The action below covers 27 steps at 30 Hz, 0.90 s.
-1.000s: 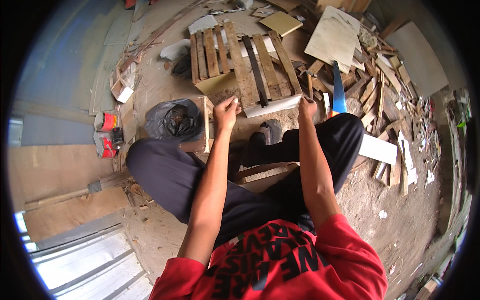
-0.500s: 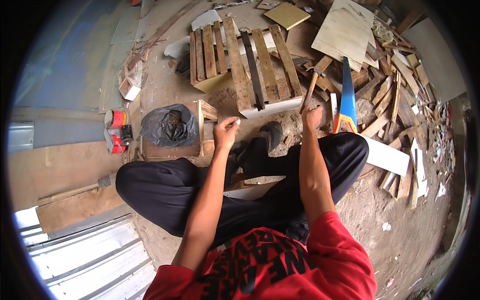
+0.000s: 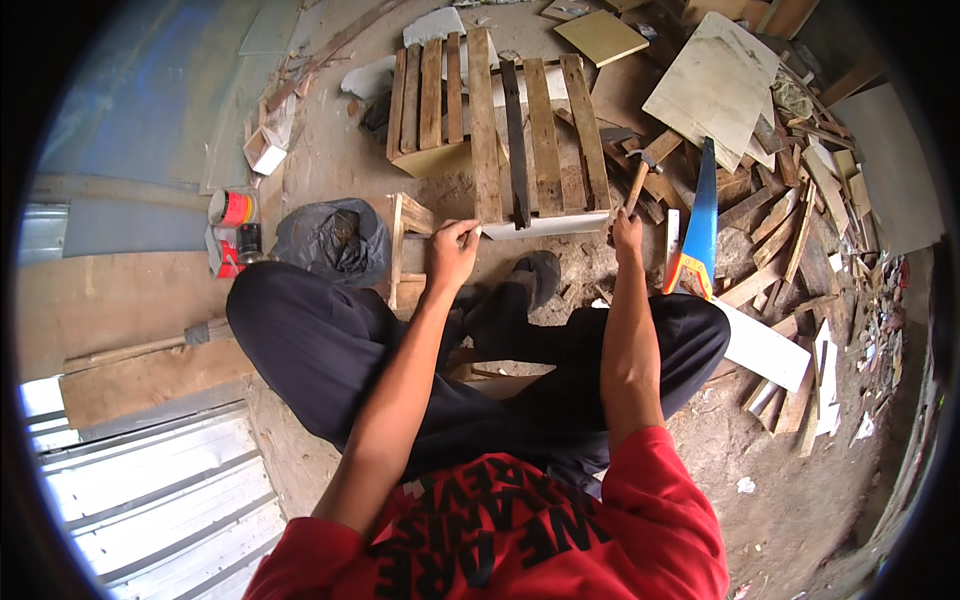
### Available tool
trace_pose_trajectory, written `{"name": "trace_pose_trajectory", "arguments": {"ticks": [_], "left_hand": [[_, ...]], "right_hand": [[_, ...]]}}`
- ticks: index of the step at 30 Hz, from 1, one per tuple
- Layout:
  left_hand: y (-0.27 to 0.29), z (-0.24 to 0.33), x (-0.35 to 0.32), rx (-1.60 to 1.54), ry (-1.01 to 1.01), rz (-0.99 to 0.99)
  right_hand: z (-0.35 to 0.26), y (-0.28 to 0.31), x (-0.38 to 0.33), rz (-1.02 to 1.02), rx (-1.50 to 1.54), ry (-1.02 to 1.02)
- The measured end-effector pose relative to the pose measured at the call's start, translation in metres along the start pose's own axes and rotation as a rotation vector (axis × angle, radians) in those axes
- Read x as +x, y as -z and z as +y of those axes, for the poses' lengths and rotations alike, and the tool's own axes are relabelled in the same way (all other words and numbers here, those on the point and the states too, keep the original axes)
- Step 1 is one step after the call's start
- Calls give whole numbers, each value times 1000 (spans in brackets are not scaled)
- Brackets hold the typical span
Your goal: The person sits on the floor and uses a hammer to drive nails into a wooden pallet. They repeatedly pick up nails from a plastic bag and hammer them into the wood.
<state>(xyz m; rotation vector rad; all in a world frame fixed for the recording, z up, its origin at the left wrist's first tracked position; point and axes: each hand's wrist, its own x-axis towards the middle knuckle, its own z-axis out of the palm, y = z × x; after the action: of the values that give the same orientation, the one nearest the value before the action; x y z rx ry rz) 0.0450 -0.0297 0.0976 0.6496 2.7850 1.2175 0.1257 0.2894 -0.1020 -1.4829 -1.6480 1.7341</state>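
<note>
My left hand (image 3: 454, 254) is closed in a pinch at the near left corner of a slatted wooden crate (image 3: 545, 226). Its fingertips are beside the near end of a long wooden slat (image 3: 484, 135); whatever they pinch is too small to make out. My right hand (image 3: 627, 234) is wrapped round the lower handle of a claw hammer (image 3: 637, 184), held to the right of the crate with its head pointing away from me. Several slats lie across the crate with gaps between them, one of them dark (image 3: 516, 145).
A handsaw (image 3: 704, 215) with a blue blade leans by my right knee, beside a white board (image 3: 755, 340). Scrap wood (image 3: 780, 220) is heaped at the right. On the left are a black plastic bag (image 3: 325, 240), a small wooden stool (image 3: 398, 235) and cans (image 3: 233, 208).
My left hand has turned and come closer to the near end of the long slat. My right hand still grips the hammer. The whole view has shifted slightly.
</note>
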Motion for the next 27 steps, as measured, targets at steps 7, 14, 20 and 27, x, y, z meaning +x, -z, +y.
{"name": "trace_pose_trajectory", "arguments": {"ticks": [7,14,20,27], "left_hand": [[-17,-2,37,174,-70,-78],[-30,-44,45,217,-106,-86],[-28,-44,44,92,-153,-111],[-27,-64,29,-123,-104,99]], "right_hand": [[-40,36,-51,136,4,114],[-90,74,-102,-11,26,218],[-103,46,-151,-91,278,204],[-104,21,-196,-198,112,309]]}}
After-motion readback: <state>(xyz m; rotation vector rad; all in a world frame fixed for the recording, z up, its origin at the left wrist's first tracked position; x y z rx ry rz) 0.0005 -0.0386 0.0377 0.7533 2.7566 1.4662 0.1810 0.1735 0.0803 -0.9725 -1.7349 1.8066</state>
